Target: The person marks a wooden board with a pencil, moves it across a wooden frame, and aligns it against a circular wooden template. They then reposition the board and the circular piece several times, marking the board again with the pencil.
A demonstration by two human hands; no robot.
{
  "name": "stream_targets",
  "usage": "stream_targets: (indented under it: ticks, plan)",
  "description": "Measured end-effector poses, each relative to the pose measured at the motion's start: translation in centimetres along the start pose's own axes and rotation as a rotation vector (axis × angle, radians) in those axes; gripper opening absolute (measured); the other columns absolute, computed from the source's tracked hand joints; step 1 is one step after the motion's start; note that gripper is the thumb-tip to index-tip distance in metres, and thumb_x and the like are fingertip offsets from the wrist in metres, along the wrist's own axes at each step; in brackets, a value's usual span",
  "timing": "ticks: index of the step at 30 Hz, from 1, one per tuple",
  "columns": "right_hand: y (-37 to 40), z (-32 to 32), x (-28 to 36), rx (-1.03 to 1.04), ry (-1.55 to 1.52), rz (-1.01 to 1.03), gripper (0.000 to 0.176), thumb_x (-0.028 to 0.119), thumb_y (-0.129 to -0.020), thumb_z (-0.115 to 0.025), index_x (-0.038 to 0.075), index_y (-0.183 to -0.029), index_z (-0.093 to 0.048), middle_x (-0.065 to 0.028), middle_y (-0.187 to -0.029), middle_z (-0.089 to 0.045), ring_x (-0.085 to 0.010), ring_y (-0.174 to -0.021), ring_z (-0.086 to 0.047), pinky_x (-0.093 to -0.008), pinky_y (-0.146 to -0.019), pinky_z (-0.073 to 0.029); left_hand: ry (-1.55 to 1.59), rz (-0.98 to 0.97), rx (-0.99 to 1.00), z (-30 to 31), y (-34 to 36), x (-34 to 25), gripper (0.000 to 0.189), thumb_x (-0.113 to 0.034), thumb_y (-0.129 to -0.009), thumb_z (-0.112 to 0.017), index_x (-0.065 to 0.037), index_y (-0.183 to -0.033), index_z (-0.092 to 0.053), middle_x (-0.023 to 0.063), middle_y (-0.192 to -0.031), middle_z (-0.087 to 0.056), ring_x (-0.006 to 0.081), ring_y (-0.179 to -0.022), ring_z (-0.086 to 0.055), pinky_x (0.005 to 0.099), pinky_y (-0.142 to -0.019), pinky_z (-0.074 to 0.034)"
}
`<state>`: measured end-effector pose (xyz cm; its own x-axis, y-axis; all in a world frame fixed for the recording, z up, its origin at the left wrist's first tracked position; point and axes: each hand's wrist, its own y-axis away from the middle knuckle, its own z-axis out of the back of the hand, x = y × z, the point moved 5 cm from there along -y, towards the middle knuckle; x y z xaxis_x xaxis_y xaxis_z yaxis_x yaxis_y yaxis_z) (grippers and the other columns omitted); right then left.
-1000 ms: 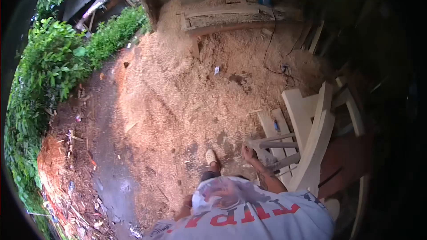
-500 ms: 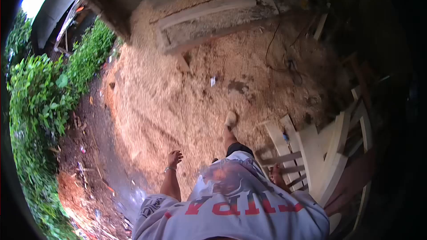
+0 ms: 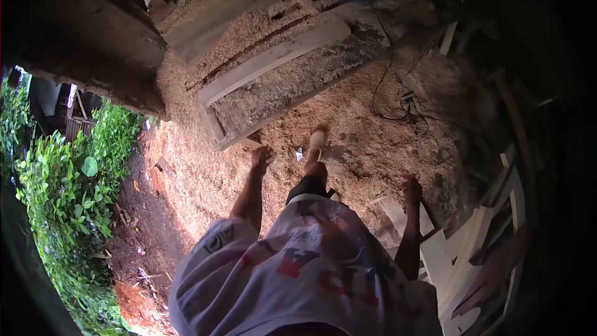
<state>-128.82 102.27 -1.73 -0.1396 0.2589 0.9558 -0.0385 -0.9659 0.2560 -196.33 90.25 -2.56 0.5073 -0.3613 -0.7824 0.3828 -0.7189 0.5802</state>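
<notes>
Head view: wooden bench (image 3: 267,102) just beyond left hand (image 3: 259,158), loosely uncurled; boards (image 3: 437,257) near right hand (image 3: 411,190), grip unclear.

Dusty wooden bench (image 3: 292,84) aslant ahead, long plank (image 3: 277,60) on top; loose pale boards (image 3: 438,258) at lower right

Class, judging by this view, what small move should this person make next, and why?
Probably a short step toward the bench: it lies ahead, one shoe is out in front pointing that way, and neither the left hand nor the right hand visibly holds anything.
</notes>
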Motion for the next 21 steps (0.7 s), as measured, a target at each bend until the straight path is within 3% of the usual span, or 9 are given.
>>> stream_targets:
  ticks: [2, 4, 6, 9, 12, 15, 16, 18, 21]
  plan:
    - [0.5, 2.5, -3.2, -0.033, -0.476, -0.335, 0.042, 0.042, -0.105, -0.045, 0.007, -0.122, -0.061, -0.0016, -0.08, -0.066, -0.0079, -0.058, -0.054, -0.0215, -0.046, -0.039, 0.07, -0.023, -0.15, -1.5, -7.9, -5.2, 0.043, -0.039, -0.092, -0.065, -0.011, -0.122, -0.055, 0.0085, -0.111, -0.065, 0.0262, -0.102, -0.065, 0.0413, -0.087, -0.052]
    - [5.4, 4.3, -2.9, -0.249, 0.098, -0.607, 0.045, 0.044, -0.104, -0.045, 0.009, -0.128, -0.057, -0.0035, -0.087, -0.066, -0.0105, -0.059, -0.053, -0.0256, -0.046, -0.041, 0.241, -0.093, -0.083, -2.3, -16.4, -8.8, 0.05, -0.039, -0.091, -0.065, -0.012, -0.131, -0.051, 0.0104, -0.123, -0.06, 0.0293, -0.114, -0.061, 0.0439, -0.095, -0.051]
    - [12.9, 3.5, -5.4, -0.732, -0.203, -0.699, 0.063, 0.069, -0.094, -0.045, 0.01, -0.105, -0.064, 0.0, -0.066, -0.054, -0.0121, -0.047, -0.042, -0.0272, -0.042, -0.033, 0.434, -0.013, -0.154, -3.8, -23.3, -12.2, 0.057, -0.04, -0.091, -0.066, -0.014, -0.138, -0.047, 0.0112, -0.133, -0.054, 0.0309, -0.122, -0.055, 0.0454, -0.101, -0.048]
    - [27.9, 1.6, -13.6, -0.724, -0.274, -1.017, 0.073, 0.077, -0.091, -0.039, 0.01, -0.097, -0.066, -0.0019, -0.064, -0.052, -0.0153, -0.048, -0.042, -0.0281, -0.042, -0.034, 0.619, 0.133, -0.353, -5.1, -29.2, -15.8, 0.072, -0.05, -0.09, -0.065, -0.013, -0.146, -0.04, 0.0111, -0.147, -0.044, 0.0297, -0.129, -0.049, 0.045, -0.109, -0.042]
    - [33.1, -5.2, -7.5, -0.887, -0.125, -1.326, 0.081, 0.08, -0.089, -0.038, 0.006, -0.1, -0.07, -0.0081, -0.07, -0.061, -0.0178, -0.057, -0.052, -0.0286, -0.049, -0.041, 0.93, 0.132, -0.462, -7.1, -32.9, -19.1, 0.09, -0.065, -0.083, -0.066, -0.001, -0.142, -0.044, 0.0141, -0.139, -0.052, 0.0248, -0.122, -0.052, 0.0339, -0.111, -0.038]
    - [33.4, -11.7, -2.6, -0.774, -0.251, -1.222, 0.073, 0.079, -0.088, -0.043, 0.014, -0.104, -0.07, -0.0016, -0.076, -0.064, -0.0139, -0.054, -0.051, -0.028, -0.044, -0.038, 0.885, 0.15, -0.384, -7.8, -37.1, -22.0, 0.084, -0.063, -0.085, -0.064, -0.002, -0.14, -0.045, 0.0132, -0.134, -0.052, 0.0238, -0.118, -0.053, 0.0341, -0.109, -0.039]
    - [30.7, -14.4, -0.5, -0.576, -0.605, -1.023, 0.068, 0.078, -0.088, -0.044, 0.016, -0.105, -0.068, 0.0035, -0.069, -0.06, -0.0098, -0.05, -0.047, -0.0265, -0.042, -0.034, 0.821, 0.177, -0.335, -7.8, -38.8, -22.3, 0.082, -0.062, -0.085, -0.064, -0.002, -0.139, -0.045, 0.0129, -0.133, -0.052, 0.0235, -0.117, -0.053, 0.0342, -0.108, -0.039]
    - [29.8, -17.3, 2.1, -0.712, -0.495, -1.221, 0.065, 0.074, -0.092, -0.043, 0.015, -0.106, -0.068, 0.0005, -0.069, -0.061, -0.0093, -0.049, -0.047, -0.0261, -0.042, -0.034, 0.684, 0.245, -0.236, -9.0, -41.4, -22.7, 0.079, -0.06, -0.086, -0.063, -0.003, -0.137, -0.046, 0.0123, -0.129, -0.052, 0.0229, -0.114, -0.053, 0.0344, -0.107, -0.04]
    - [28.4, -19.6, 2.4, -0.81, -0.294, -1.191, 0.066, 0.068, -0.096, -0.04, 0.01, -0.1, -0.072, -0.0057, -0.069, -0.068, -0.014, -0.046, -0.05, -0.0312, -0.041, -0.041, 0.43, 0.324, -0.123, -11.4, -42.0, -23.3, 0.074, -0.058, -0.087, -0.061, -0.004, -0.134, -0.047, 0.0114, -0.125, -0.052, 0.0219, -0.11, -0.053, 0.0346, -0.105, -0.04]
